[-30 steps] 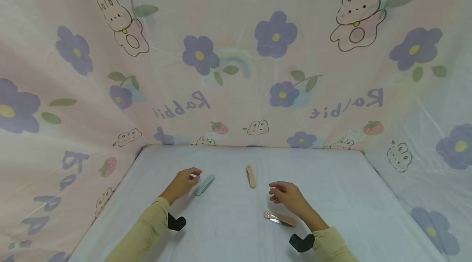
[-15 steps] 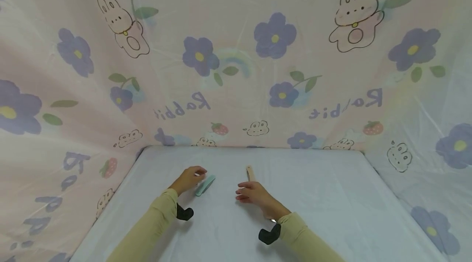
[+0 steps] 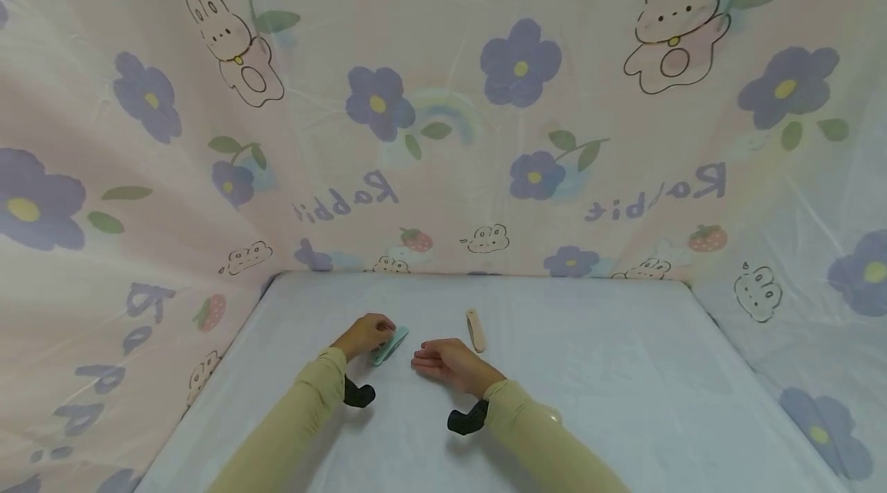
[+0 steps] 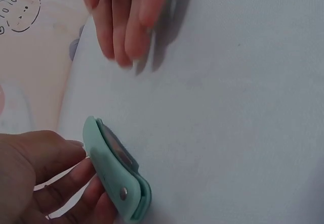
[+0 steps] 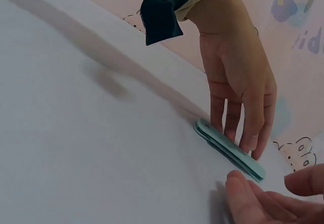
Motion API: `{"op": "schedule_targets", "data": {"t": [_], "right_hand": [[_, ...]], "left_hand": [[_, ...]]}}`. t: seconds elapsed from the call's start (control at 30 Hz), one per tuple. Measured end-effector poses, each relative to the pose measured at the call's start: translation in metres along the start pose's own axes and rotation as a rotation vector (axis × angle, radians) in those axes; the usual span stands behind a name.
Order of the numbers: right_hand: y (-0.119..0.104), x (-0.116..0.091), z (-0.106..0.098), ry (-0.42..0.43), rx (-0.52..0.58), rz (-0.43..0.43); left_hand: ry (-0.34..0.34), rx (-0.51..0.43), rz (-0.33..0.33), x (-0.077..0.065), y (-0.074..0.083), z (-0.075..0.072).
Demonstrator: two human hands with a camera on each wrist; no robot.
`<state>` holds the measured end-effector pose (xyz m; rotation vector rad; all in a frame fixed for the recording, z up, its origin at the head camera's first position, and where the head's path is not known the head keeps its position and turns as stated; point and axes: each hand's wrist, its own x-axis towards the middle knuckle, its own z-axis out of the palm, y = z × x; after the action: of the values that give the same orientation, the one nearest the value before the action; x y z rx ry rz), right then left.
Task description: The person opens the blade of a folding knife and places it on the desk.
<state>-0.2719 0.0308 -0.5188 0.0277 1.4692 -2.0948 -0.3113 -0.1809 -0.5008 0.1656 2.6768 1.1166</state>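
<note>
A mint-green folding knife (image 3: pixel 391 347), folded, lies on the white table left of the middle. My left hand (image 3: pixel 367 335) is at its left side, thumb and fingertips at the handle; in the left wrist view the fingers (image 4: pixel 76 186) reach behind it and do not visibly close round it. My right hand (image 3: pixel 453 364) hovers to the right of this knife with its fingers nearly straight, holding nothing. Just beyond the right hand lies a beige folding knife (image 3: pixel 475 330). Of another beige knife (image 3: pixel 554 414), only a small end shows past the right sleeve.
The white-covered table (image 3: pixel 610 347) is bounded by hanging cloth (image 3: pixel 443 169) printed with flowers and rabbits at the back and both sides. A black wrist strap piece (image 3: pixel 468 419) juts from under the right wrist, another black piece (image 3: pixel 359 393) from the left.
My right hand has moved left, from above the half-unfolded beige knife to near the mint-green one; its sleeve now covers most of that beige knife. My left hand has moved slightly right onto the mint-green knife.
</note>
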Motion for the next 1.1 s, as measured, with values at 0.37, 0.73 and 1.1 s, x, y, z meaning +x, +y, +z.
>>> {"op": "schedule_targets", "data": {"t": [0.37, 0.73, 1.1], "right_hand": [[0.006, 0.018, 0.015, 0.041, 0.087, 0.024], [0.002, 0.023, 0.023, 0.073, 0.129, 0.055], [0.005, 0.016, 0.026, 0.108, 0.176, 0.018]], "left_hand": [[-0.006, 0.008, 0.024, -0.001, 0.002, 0.008], [0.027, 0.045, 0.022, -0.002, 0.007, 0.016], [0.087, -0.082, 0.047, -0.009, 0.004, 0.022]]}}
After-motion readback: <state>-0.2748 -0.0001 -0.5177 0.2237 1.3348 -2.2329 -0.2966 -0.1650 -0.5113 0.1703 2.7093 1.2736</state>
